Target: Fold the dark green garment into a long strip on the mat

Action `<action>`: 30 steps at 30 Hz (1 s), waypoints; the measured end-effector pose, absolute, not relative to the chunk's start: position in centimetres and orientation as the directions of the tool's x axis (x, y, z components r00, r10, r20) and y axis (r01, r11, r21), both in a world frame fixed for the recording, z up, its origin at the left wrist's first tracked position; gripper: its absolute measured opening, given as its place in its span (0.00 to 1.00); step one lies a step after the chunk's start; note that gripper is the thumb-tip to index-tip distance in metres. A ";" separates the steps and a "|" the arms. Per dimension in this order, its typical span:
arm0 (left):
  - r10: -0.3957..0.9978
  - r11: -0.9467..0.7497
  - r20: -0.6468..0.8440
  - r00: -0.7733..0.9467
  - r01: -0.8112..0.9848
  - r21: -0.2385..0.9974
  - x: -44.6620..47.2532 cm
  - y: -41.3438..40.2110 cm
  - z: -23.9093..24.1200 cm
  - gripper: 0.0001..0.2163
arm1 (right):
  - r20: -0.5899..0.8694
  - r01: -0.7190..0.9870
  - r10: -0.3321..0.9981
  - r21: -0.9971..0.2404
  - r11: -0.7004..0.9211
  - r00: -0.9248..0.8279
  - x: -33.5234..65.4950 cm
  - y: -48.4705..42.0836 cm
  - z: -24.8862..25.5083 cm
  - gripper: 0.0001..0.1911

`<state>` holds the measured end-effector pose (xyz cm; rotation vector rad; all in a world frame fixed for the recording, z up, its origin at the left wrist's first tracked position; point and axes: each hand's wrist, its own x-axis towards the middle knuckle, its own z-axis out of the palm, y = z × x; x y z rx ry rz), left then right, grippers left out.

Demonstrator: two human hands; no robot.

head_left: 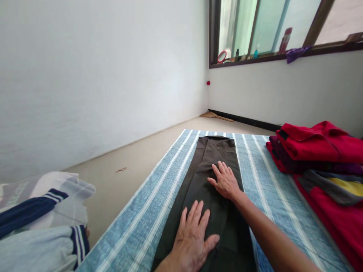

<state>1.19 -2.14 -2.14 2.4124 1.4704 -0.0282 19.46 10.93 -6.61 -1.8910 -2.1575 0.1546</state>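
Note:
A dark olive pair of trousers (pixel 211 158) lies lengthwise, folded narrow, on a blue striped mat (pixel 147 211). My left hand (pixel 194 238) rests flat on the near part of the trousers, fingers spread and open. My right hand (pixel 225 181) lies flat farther up the same garment, fingers stretched out, holding nothing.
A stack of folded red, purple and grey clothes (pixel 317 151) sits on the mat's right side. White and navy striped garments (pixel 42 215) are heaped at the left on the beige floor (pixel 124 177). White walls enclose the corner; a window sill (pixel 255 56) holds small bottles.

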 end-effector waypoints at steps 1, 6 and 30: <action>0.860 -0.433 -0.167 0.483 0.862 0.263 1.0 -2.3 -2.4 0.28 | 0.150 0.950 0.979 -0.257 0.174 -0.139 19.0 10.8 -6.3 0.36; 0.841 -0.480 -0.134 0.524 0.838 0.259 0.2 -2.2 -4.1 0.30 | 0.097 0.920 0.963 -0.286 0.269 -0.251 17.0 10.5 -5.7 0.34; 0.926 -0.366 0.024 0.376 0.882 0.298 6.6 18.3 -4.4 0.23 | 0.114 0.908 0.986 -0.387 0.159 -0.124 16.3 8.0 -7.1 0.37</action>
